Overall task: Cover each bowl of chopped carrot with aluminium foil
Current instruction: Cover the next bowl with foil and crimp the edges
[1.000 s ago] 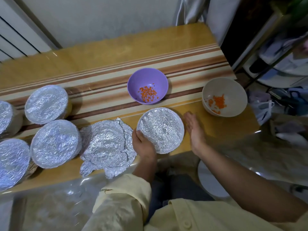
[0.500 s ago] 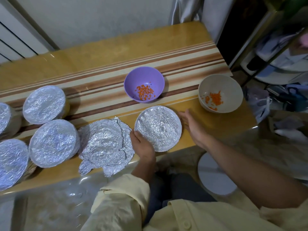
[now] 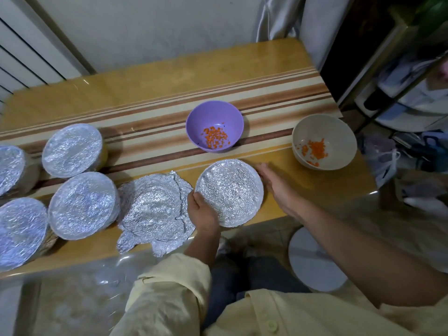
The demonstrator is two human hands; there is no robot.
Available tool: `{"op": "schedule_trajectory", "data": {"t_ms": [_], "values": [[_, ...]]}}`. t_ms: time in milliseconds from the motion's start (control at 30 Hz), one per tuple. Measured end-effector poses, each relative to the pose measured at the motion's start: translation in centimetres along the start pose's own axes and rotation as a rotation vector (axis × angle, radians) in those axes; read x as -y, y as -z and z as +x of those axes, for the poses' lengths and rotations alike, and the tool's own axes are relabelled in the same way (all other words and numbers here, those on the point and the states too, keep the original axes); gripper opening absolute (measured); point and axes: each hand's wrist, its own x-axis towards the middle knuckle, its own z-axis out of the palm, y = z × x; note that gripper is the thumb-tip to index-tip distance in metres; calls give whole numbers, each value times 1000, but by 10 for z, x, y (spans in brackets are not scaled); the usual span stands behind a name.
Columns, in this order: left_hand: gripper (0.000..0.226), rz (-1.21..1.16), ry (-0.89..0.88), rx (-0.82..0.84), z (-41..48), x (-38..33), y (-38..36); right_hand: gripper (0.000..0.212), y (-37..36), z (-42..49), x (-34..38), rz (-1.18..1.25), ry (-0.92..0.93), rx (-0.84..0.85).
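Head cam: looking down on the bench (image 3: pixel 169 78), person at its near edge
Front bowl: foil-covered bowl (image 3: pixel 229 192) at near edge, roughly centre, foil tucked over the rim all round
L hand: left hand (image 3: pixel 202 212) on the near-left rim of that bowl, fingers (image 3: pixel 197 198) curled over the edge, grasping it
R hand: right hand (image 3: pixel 278 187) flat, fingers straight + released, just beside the bowl's right rim; contact w/ rim: can't tell
Uncovered: purple bowl (image 3: pixel 213 112) behind the front bowl on the striped part; beige bowl (image 3: pixel 324 127) near the right end; both w/ chopped carrot (image 3: pixel 215 138) in the bottom
Loose foil: crumpled foil sheets (image 3: pixel 155 209) lying on the bench, just left of the front bowl
Done: 4 covered bowls (image 3: pixel 82 206) grouped at the left end, leftmost 2 cut by the frame edge
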Motion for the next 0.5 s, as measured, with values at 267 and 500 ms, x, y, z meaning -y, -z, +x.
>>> {"op": "schedule_trajectory", "data": {"t_ms": [267,500], "values": [[30,-122,69,40,8,-2,16,69,-18,-15,-8,151,-192,231],[33,-333,242,406,-9,-18,43,45,-23,-14,2,173,-125,186]]}}
